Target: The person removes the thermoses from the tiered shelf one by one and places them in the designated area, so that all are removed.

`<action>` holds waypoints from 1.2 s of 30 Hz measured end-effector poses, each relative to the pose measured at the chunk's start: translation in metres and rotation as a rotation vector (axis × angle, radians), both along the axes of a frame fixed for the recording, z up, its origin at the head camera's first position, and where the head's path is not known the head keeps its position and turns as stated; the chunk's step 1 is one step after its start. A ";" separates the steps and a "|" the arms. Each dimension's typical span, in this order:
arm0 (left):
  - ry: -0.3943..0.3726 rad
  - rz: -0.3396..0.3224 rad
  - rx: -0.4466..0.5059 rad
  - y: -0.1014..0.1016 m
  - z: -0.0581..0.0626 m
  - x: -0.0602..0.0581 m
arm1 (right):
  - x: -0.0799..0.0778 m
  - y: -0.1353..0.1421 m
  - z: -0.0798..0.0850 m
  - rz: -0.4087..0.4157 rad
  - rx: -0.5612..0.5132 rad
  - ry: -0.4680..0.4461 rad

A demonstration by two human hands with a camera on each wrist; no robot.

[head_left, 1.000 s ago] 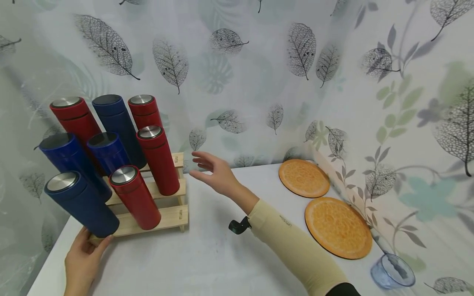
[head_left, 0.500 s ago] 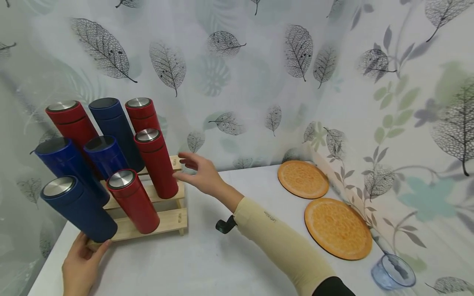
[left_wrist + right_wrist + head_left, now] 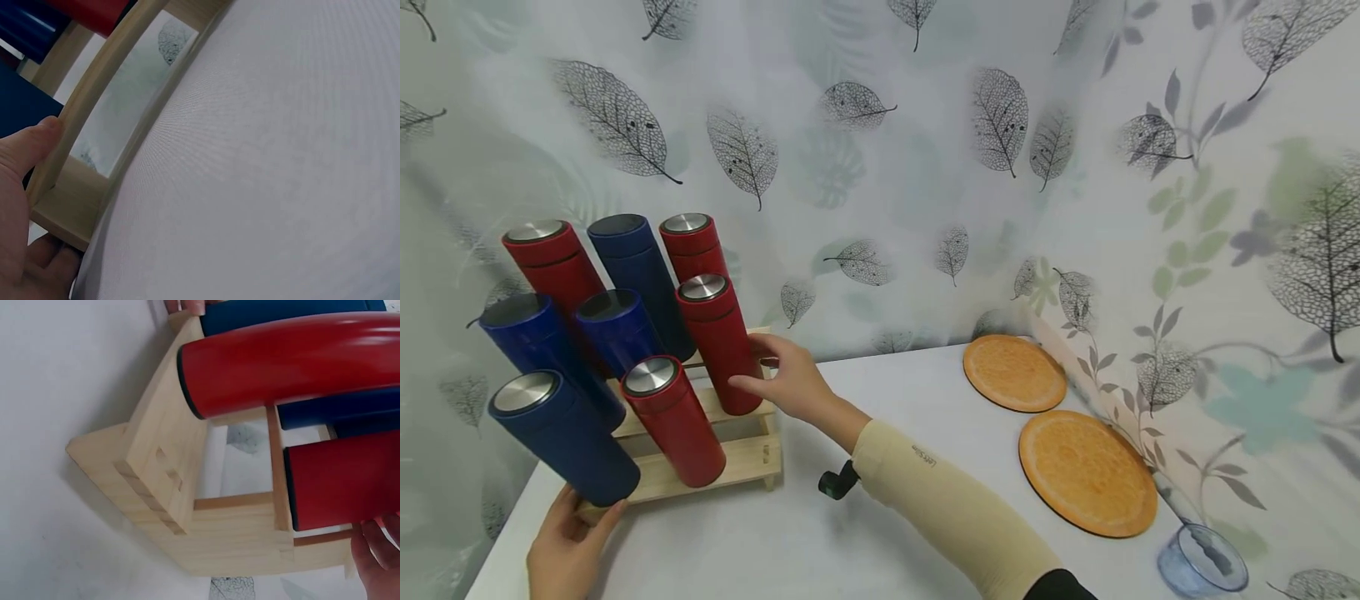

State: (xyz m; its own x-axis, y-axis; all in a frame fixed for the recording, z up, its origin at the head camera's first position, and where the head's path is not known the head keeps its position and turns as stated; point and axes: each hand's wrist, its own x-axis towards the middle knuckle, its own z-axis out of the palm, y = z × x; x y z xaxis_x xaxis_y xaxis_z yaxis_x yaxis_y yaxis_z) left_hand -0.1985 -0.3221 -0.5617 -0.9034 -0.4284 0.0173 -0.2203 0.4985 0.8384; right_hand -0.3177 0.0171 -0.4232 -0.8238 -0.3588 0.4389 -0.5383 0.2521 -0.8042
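A three-tier wooden rack (image 3: 752, 458) stands on the left of the table, bearing several red and blue thermos bottles. My left hand (image 3: 571, 542) grips the rack's front left corner, thumb on the board's edge and fingers underneath in the left wrist view. Just above it, a blue thermos (image 3: 565, 437) stands on the lowest tier, with a red thermos (image 3: 673, 421) to its right. My right hand (image 3: 793, 379) is at the lower side of the middle tier's right red thermos (image 3: 718, 342); its thumb overlaps the front and its fingertips reach the side, without wrapping round it.
Two round orange mats (image 3: 1088, 473) lie along the table's right side. A bluish clear glass (image 3: 1202, 560) stands near the right front. Behind the rack hangs a leaf-patterned curtain (image 3: 880, 175). A dark wrist camera (image 3: 838, 482) sticks out from the right sleeve.
My right hand has moved left from beside the rack to the middle tier's right red thermos. My left hand stays at the rack's corner. The head view has tilted slightly up.
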 end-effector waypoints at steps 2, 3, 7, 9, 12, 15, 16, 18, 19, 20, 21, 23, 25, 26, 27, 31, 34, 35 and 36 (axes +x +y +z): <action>0.003 -0.011 0.010 0.001 -0.001 -0.001 | 0.000 -0.002 -0.002 -0.019 0.005 -0.008; 0.004 -0.012 0.012 0.001 -0.001 -0.001 | 0.000 -0.003 -0.002 -0.026 0.005 -0.014; 0.012 -0.014 0.004 0.000 0.000 -0.001 | -0.002 -0.008 0.000 -0.030 -0.014 -0.015; 0.025 -0.012 -0.002 0.001 0.000 -0.001 | -0.003 -0.009 0.000 -0.030 -0.028 -0.012; 0.044 -0.011 0.000 0.003 0.000 -0.002 | -0.004 -0.010 0.001 -0.031 -0.041 -0.017; 0.049 -0.008 -0.012 0.003 -0.001 -0.002 | -0.004 -0.012 0.000 -0.033 -0.048 -0.034; 0.050 -0.008 -0.013 0.003 -0.001 -0.002 | -0.005 -0.012 0.000 -0.033 -0.051 -0.038; 0.042 -0.007 -0.021 0.003 0.000 -0.001 | -0.005 -0.012 0.000 -0.032 -0.057 -0.050; 0.044 -0.010 -0.020 0.003 0.000 -0.001 | -0.005 -0.012 0.000 -0.031 -0.062 -0.056; 0.042 -0.011 -0.016 0.004 0.000 -0.001 | -0.006 -0.012 0.000 -0.031 -0.068 -0.060; 0.040 -0.010 -0.017 0.004 0.001 -0.001 | -0.006 -0.012 0.000 -0.031 -0.075 -0.063; 0.039 -0.009 -0.014 0.005 0.001 -0.001 | -0.007 -0.012 -0.001 -0.029 -0.090 -0.067; 0.045 -0.007 -0.005 0.005 0.001 -0.001 | -0.008 -0.012 -0.002 -0.025 -0.105 -0.066; 0.047 -0.002 -0.003 0.005 0.001 -0.001 | -0.008 -0.012 -0.002 -0.024 -0.108 -0.062; 0.052 -0.002 0.001 0.005 0.001 -0.001 | -0.008 -0.013 -0.003 -0.024 -0.109 -0.060; 0.068 -0.001 0.004 0.005 -0.001 0.000 | -0.008 -0.013 -0.004 -0.027 -0.115 -0.053; 0.083 -0.006 -0.010 0.005 -0.002 0.000 | -0.008 -0.012 -0.003 -0.031 -0.135 -0.046; 0.093 -0.006 -0.012 0.004 -0.002 0.000 | -0.007 -0.012 -0.003 -0.029 -0.145 -0.045; 0.095 -0.004 -0.018 0.003 -0.002 0.000 | -0.007 -0.012 -0.003 -0.026 -0.151 -0.044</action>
